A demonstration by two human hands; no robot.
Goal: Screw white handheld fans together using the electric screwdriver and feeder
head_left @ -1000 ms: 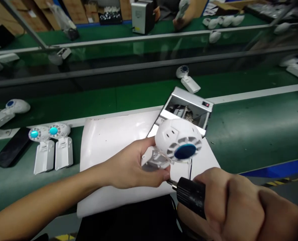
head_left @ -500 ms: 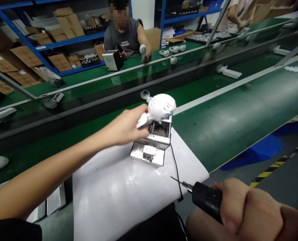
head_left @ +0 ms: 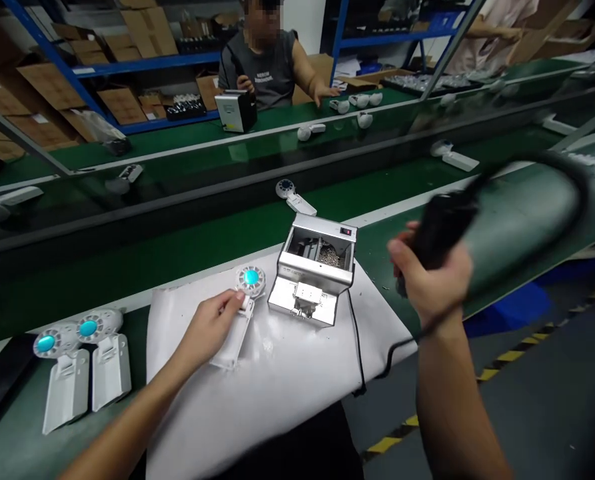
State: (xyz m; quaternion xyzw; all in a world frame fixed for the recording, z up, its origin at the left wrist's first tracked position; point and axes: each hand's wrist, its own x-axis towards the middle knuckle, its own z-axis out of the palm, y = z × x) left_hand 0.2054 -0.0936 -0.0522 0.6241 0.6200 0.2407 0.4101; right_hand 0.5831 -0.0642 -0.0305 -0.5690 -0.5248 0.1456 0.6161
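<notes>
On the white sheet (head_left: 197, 407), my left hand (head_left: 208, 331) pinches the hinge area of a white handheld fan casing (head_left: 235, 340). Its round vented head with a turquoise centre (head_left: 251, 277) faces up, and the open handle points toward me. My right hand (head_left: 430, 267) is raised at the right, wrapped round a black electric screwdriver (head_left: 442, 230); the tool is blurred and its tip cannot be made out. Between the hands stands a silver screw feeder (head_left: 312, 270) with small screws in its tray.
Two similar fan casings (head_left: 85, 363) lie at the left by a dark strip (head_left: 7, 380). Another fan (head_left: 296, 198) rests beyond the feeder. The screwdriver's black cable (head_left: 572, 193) loops at the right. Across the line, a co-worker (head_left: 267, 70) reaches toward white fans (head_left: 360, 100).
My left hand has brought the fan casing from above the feeder down to the sheet, at its left. My right hand has lifted the screwdriver up. The co-worker's fan now lies on the bench.
</notes>
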